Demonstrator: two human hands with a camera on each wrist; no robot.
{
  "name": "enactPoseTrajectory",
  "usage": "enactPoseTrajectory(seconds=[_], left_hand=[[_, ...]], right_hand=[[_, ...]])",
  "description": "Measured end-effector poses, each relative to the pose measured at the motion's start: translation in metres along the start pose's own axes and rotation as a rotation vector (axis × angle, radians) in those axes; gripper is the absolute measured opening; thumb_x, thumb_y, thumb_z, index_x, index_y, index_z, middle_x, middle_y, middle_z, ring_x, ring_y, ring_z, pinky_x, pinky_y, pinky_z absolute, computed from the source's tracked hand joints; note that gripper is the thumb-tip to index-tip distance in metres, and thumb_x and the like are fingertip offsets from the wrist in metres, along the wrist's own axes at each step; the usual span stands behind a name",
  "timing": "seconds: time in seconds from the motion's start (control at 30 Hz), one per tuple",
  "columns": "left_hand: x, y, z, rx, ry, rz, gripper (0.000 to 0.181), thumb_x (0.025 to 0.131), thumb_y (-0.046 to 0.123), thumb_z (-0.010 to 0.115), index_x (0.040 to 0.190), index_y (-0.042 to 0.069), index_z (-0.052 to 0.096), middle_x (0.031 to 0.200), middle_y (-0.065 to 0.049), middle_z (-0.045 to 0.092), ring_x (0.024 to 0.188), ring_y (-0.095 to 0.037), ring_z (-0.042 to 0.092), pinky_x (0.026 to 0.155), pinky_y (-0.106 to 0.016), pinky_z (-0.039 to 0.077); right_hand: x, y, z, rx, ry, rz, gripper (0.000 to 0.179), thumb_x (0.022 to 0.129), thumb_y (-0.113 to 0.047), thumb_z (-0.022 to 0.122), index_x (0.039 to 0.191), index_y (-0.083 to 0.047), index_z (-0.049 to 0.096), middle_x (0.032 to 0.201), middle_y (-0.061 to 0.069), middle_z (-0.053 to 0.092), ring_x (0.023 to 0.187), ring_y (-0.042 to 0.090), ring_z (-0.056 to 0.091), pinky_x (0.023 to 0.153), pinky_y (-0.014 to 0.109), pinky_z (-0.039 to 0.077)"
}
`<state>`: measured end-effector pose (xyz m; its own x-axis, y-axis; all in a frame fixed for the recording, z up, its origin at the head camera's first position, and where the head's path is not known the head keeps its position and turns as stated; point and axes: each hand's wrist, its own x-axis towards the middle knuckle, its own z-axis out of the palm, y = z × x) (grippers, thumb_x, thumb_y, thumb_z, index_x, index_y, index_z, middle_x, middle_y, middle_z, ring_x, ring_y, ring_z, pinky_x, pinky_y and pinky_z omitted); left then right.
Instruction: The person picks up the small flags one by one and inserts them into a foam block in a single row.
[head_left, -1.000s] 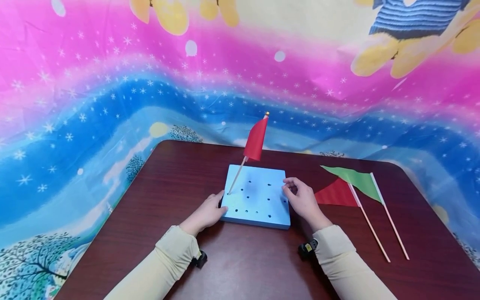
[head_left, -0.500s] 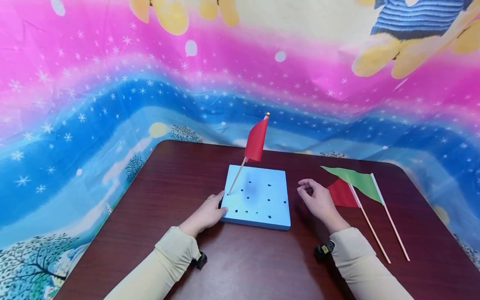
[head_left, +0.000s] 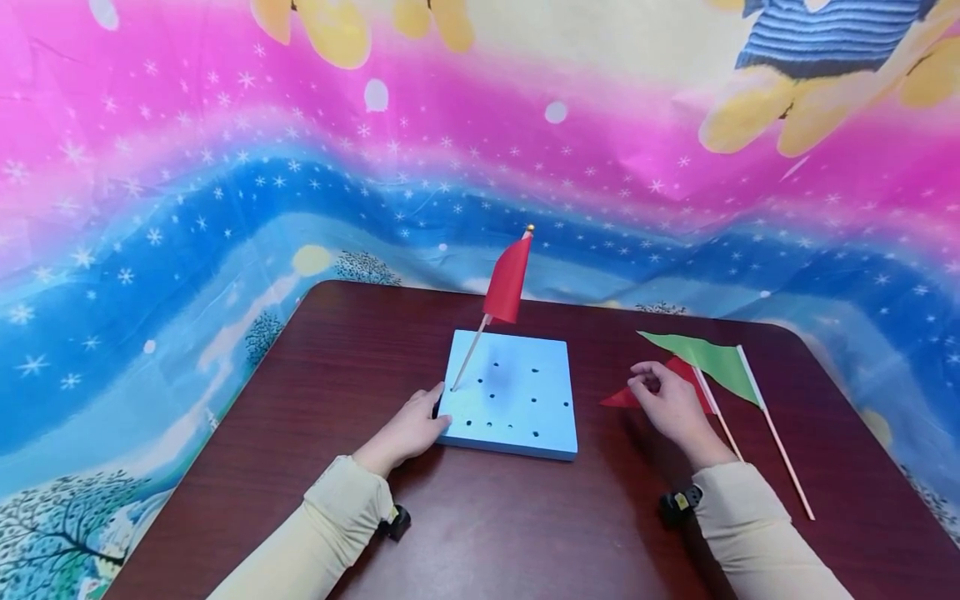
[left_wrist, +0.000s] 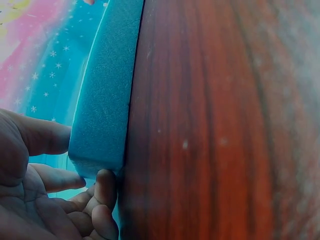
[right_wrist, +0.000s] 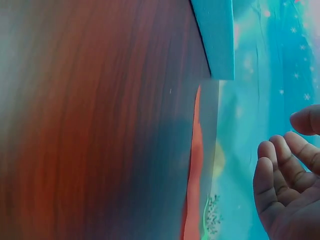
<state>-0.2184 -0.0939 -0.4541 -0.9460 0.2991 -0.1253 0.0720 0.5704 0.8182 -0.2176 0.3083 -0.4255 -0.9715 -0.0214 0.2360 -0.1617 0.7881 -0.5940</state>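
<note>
In the head view a light-blue board (head_left: 512,350) with several holes lies on the table. A red flag (head_left: 506,285) stands tilted in a hole near its left edge. My left hand (head_left: 402,429) holds the board's near-left corner, thumb on top; in the left wrist view its fingers touch the board's end (left_wrist: 102,95). To the right, my right hand (head_left: 672,408) hovers over a second red flag (head_left: 619,399), hiding part of it. Its fingers are loosely bent with nothing between them, as the right wrist view shows (right_wrist: 290,185).
A green flag (head_left: 716,358) lies at the right, its cloth overlapping the red flag's stick. The dark brown table (head_left: 480,533) has its far edge against a printed backdrop (head_left: 420,200).
My right hand has moved right, from the board's right edge to above the lying red flag. My left hand stays at the board, and the standing flag is unchanged.
</note>
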Motion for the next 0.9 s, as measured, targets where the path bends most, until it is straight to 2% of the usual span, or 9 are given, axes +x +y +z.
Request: enactPoseTrajectory(seconds=[0.23, 0.4, 0.6, 0.73, 0.9], left_hand=[[0.0, -0.001, 0.0, 0.0, 0.002, 0.007, 0.063, 0.104, 0.008, 0.056, 0.159, -0.007, 0.029, 0.16, -0.035, 0.027, 0.15, -0.043, 0.025, 0.116, -0.058, 0.029], [0.0, 0.0, 0.0, 0.001, 0.007, 0.003, 0.063, 0.104, 0.008, 0.056, 0.159, -0.007, 0.029, 0.16, -0.035, 0.026, 0.15, -0.044, 0.024, 0.117, -0.058, 0.028], [0.0, -0.001, 0.001, 0.012, 0.013, 0.006, 0.063, 0.103, 0.008, 0.056, 0.158, -0.008, 0.03, 0.16, -0.035, 0.026, 0.15, -0.044, 0.024, 0.117, -0.058, 0.027], [0.0, -0.001, 0.001, 0.02, 0.02, 0.014, 0.063, 0.102, 0.008, 0.057, 0.158, -0.009, 0.031, 0.158, -0.035, 0.03, 0.149, -0.044, 0.028, 0.117, -0.057, 0.028], [0.0, -0.001, 0.001, 0.033, 0.023, 0.012, 0.063, 0.102, 0.009, 0.057, 0.158, -0.007, 0.032, 0.158, -0.035, 0.031, 0.147, -0.043, 0.031, 0.116, -0.057, 0.03]], right_hand=[[-0.009, 0.013, -0.013, -0.067, 0.001, 0.045, 0.03, 0.102, -0.014, 0.062, 0.123, 0.006, 0.064, 0.108, 0.02, 0.068, 0.093, 0.033, 0.063, 0.082, 0.047, 0.051], [-0.015, 0.026, -0.025, -0.125, 0.021, 0.066, 0.03, 0.1, -0.012, 0.062, 0.121, 0.008, 0.063, 0.102, 0.021, 0.068, 0.083, 0.03, 0.063, 0.074, 0.044, 0.051], [-0.022, 0.044, -0.037, -0.176, 0.018, 0.108, 0.029, 0.099, -0.013, 0.061, 0.119, 0.009, 0.062, 0.097, 0.02, 0.066, 0.081, 0.03, 0.06, 0.071, 0.043, 0.049], [-0.026, 0.055, -0.043, -0.22, 0.011, 0.121, 0.031, 0.098, -0.013, 0.06, 0.117, 0.011, 0.062, 0.097, 0.023, 0.067, 0.086, 0.037, 0.062, 0.075, 0.052, 0.051], [-0.031, 0.069, -0.053, -0.283, -0.042, 0.173, 0.037, 0.097, -0.016, 0.06, 0.118, 0.014, 0.061, 0.102, 0.029, 0.067, 0.091, 0.045, 0.062, 0.081, 0.061, 0.051]])
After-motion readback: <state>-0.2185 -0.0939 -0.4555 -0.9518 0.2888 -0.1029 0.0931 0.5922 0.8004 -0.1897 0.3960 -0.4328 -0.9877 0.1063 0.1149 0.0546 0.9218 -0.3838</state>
